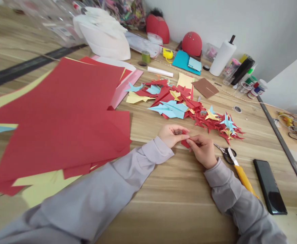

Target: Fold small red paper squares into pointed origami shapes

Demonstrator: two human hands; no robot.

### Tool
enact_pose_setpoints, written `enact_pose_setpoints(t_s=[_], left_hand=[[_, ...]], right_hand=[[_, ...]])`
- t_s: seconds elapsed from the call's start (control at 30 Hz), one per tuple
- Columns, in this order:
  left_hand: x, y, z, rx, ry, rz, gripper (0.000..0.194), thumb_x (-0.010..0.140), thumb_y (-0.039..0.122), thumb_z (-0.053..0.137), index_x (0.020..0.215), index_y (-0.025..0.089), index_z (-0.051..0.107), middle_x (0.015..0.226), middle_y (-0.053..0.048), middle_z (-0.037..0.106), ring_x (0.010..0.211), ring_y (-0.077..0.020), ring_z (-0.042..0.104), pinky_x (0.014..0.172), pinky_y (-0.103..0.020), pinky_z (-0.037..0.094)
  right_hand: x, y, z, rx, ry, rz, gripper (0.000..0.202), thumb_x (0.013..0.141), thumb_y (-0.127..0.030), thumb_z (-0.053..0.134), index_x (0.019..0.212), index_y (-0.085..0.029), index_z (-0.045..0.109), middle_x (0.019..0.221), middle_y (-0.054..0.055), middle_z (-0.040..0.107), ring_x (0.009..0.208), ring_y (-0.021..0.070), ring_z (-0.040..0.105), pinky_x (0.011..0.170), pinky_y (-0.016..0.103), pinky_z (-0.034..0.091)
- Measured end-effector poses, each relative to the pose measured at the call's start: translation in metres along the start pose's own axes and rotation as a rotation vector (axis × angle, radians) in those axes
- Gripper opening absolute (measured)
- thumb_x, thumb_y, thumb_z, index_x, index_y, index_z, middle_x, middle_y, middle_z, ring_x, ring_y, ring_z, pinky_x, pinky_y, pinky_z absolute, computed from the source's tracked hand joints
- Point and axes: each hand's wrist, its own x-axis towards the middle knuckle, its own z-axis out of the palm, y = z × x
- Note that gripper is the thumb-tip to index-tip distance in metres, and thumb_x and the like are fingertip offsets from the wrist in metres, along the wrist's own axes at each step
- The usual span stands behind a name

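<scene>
Between my two hands is a small folded piece of red paper (185,143), pinched from both sides just above the table. My left hand (172,135) closes thumb and fingers on its left part. On the other side, my right hand (203,149) grips its right edge between thumb and forefinger. The fingers cover much of the paper, so its full shape is hidden. Beyond the hands lies a heap of folded red, yellow and blue paper pieces (172,110), some shaped like planes. Scissors (227,154) rest right of my right hand.
Large red paper sheets (69,101) spread over the left side, with yellow ones underneath. A yellow-handled knife (243,178) and a black phone (270,186) lie at right. Farther back stand a white paper roll (222,58), a yellow tape measure (167,53) and several bottles.
</scene>
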Motion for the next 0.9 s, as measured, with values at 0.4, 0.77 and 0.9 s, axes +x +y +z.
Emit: enact_pose_setpoints(t_s=[0.4,0.77,0.9], left_hand=[[0.0013,-0.0012,0.0029,-0.198,0.155,0.002,0.028,0.044,0.023,0.079,0.068,0.013,0.068,0.057,-0.001,0.065,0.055,-0.0099,0.058,0.055,-0.021,0.047],[-0.0012,0.0021,0.0027,-0.240,0.098,-0.012,0.028,0.051,0.028,0.077,0.075,0.014,0.069,0.060,-0.001,0.066,0.059,-0.0121,0.060,0.060,-0.025,0.048],[-0.0022,0.0047,0.0036,-0.120,0.076,-0.011,0.032,0.046,0.022,0.079,0.075,0.013,0.069,0.057,0.000,0.065,0.055,-0.0104,0.058,0.059,-0.024,0.048]], right_hand=[[0.0042,-0.0021,-0.0024,0.163,-0.029,0.105,0.019,0.071,-0.034,0.065,0.070,-0.015,0.061,0.053,0.001,0.064,0.039,0.0104,0.054,0.038,0.021,0.042],[0.0039,-0.0030,-0.0026,0.178,-0.040,0.111,0.021,0.071,-0.036,0.065,0.068,-0.015,0.060,0.051,0.000,0.062,0.039,0.0102,0.054,0.039,0.021,0.042],[0.0033,-0.0037,-0.0026,0.176,-0.021,0.113,0.022,0.071,-0.037,0.065,0.071,-0.015,0.061,0.054,0.001,0.063,0.042,0.0101,0.055,0.042,0.021,0.044]])
